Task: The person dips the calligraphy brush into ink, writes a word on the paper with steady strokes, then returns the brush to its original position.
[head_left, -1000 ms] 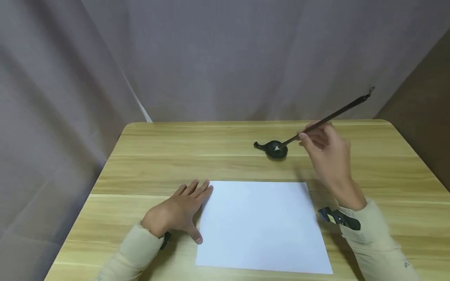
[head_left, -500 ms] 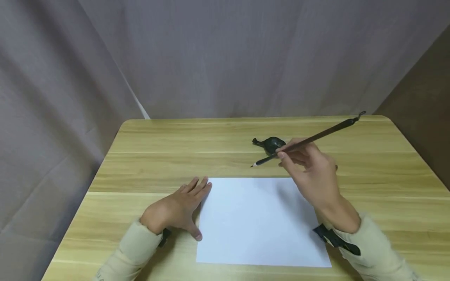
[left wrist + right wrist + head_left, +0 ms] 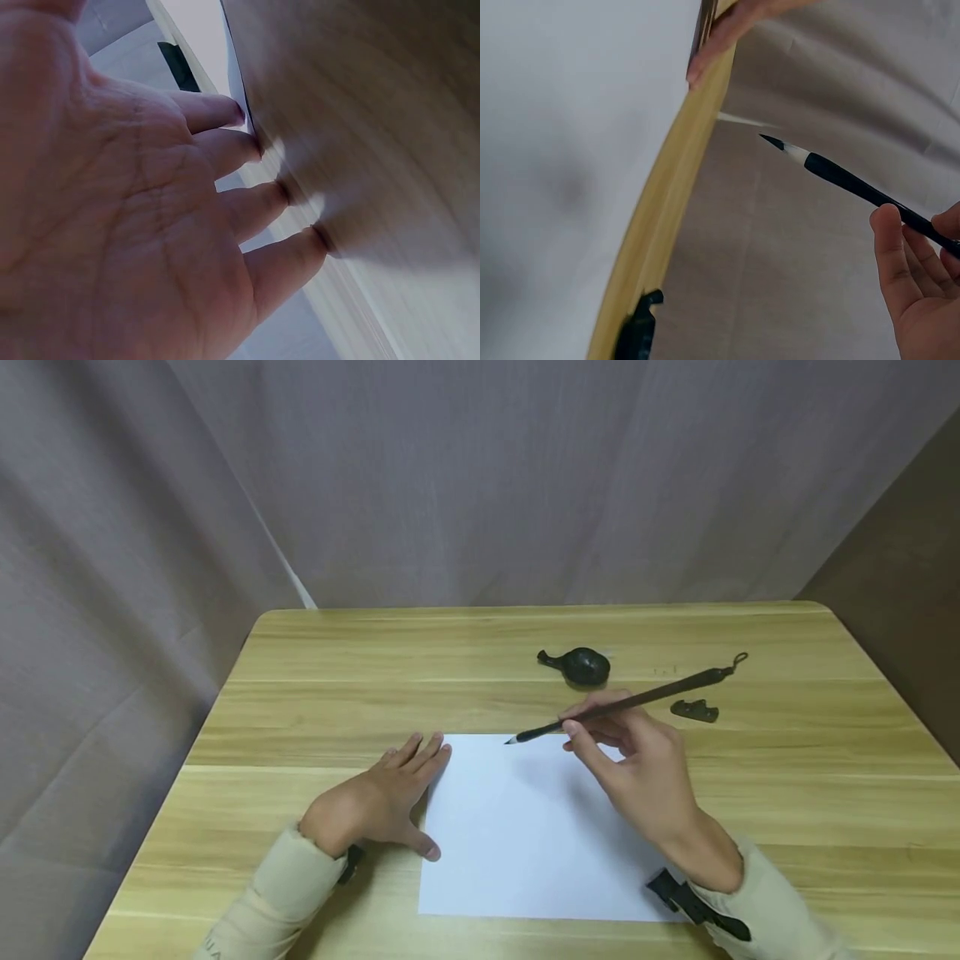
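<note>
My right hand (image 3: 637,768) pinches a dark writing brush (image 3: 648,695) between thumb and fingers, its looped end pointing up to the right. The brush's tip is black over white bristles, as the right wrist view shows, and it hangs over the far edge of a white sheet of paper (image 3: 517,860). Spread fingers of my left hand (image 3: 375,802) rest at the paper's left edge, thumb on its border. In the left wrist view the fingertips (image 3: 319,240) touch the tabletop. A black gourd-shaped ink dish (image 3: 585,668) lies beyond the paper.
A small dark brush rest (image 3: 695,711) lies right of the ink dish on the wooden table (image 3: 337,693). Grey curtains (image 3: 450,485) hang behind the table and along its left side. A brown panel (image 3: 900,543) stands at the right.
My right hand has carried the brush from the ink dish toward me and left, over the paper. The tip, pale before, now shows dark. The brush rest has come into view. My left hand stays put.
</note>
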Motion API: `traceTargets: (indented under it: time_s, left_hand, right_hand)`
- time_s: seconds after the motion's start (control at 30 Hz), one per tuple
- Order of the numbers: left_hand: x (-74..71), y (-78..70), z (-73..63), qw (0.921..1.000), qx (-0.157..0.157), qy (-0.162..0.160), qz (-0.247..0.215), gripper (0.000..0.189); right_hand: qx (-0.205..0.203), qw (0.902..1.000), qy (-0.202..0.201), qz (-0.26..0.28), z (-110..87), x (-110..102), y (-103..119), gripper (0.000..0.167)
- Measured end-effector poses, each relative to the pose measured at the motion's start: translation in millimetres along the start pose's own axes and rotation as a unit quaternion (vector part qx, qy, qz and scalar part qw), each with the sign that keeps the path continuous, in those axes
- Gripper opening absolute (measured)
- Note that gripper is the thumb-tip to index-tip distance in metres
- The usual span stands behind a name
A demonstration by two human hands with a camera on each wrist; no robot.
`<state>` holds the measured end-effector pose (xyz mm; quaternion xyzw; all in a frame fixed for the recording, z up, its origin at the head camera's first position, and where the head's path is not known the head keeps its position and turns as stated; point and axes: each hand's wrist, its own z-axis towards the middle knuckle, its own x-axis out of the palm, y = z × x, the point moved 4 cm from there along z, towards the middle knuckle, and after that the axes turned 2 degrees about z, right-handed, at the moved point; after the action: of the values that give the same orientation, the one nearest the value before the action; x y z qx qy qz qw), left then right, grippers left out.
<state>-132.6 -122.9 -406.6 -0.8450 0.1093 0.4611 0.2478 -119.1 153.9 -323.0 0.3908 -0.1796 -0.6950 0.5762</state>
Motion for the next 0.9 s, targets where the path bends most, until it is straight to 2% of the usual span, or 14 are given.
traceTargets:
  time_s: [0.27, 0.57, 0.9]
  left_hand:
    - [1.7, -1.7, 0.8, 1.0000, -0.004, -0.001, 0.005, 0.135]
    - [1.3, -2.1, -0.3, 1.0000, -0.008, 0.001, 0.001, 0.135]
    - [1.1, -1.2, -0.1, 1.0000, -0.001, -0.002, 0.006, 0.134]
  right_hand:
    - [0.006, 0.9997, 0.014, 0.020, -11.6, 18, -8, 0.030]
    - [-0.023, 0.9991, 0.030, -0.021, -21.7, 36, -13, 0.031]
    - [0.004, 0.9984, 0.049, -0.029, -31.8, 45, -14, 0.029]
